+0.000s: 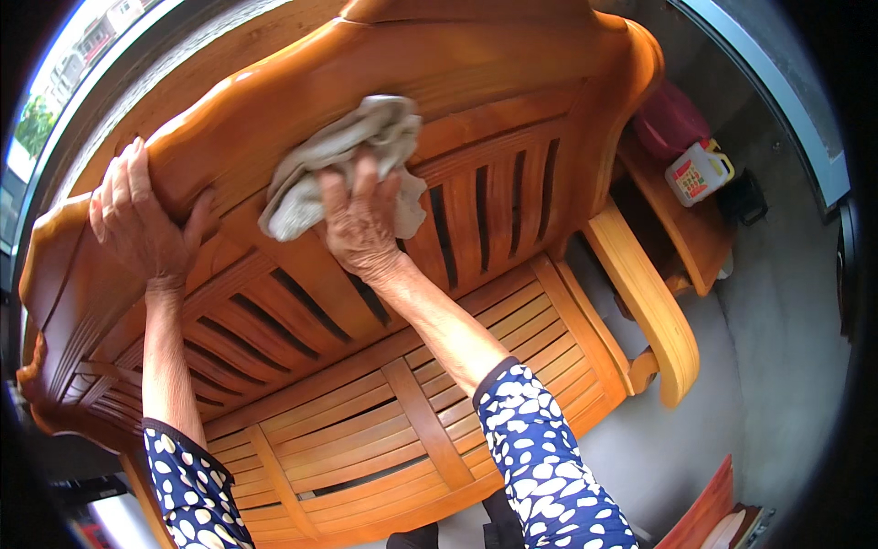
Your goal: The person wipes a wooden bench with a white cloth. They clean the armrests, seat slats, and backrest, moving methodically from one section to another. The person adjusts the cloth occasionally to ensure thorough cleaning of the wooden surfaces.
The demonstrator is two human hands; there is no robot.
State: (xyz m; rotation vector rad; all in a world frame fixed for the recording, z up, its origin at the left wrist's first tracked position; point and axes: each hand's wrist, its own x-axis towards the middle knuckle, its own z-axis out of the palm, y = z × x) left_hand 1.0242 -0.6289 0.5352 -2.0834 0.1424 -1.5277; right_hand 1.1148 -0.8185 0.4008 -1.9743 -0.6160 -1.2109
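**Cloth pressed to bench backrest**

While pressed flat against the backrest of the wooden bench [384, 393], grey cloth [352, 156] bunched under the right hand [358, 220], long axis slanting from lower left up to upper right, upper end bulging just under the carved top rail. Fingers spread across the cloth, palm down, holding it against the wood, just above the vertical slats. Left hand [137, 224] clamped on the top rail of the bench, fingers over the upper edge, thumb on the front face, well apart from the cloth. Both forearms rising from blue sleeves with white spots [540, 457].

Beyond the right armrest [645, 302], on a small wooden side table [690, 229]: white plastic jug [700, 171] with a yellow cap and handle, lying tilted, red label on its side. Just behind it, dark red container [669, 121], no label visible. Grey floor [786, 302] alongside.
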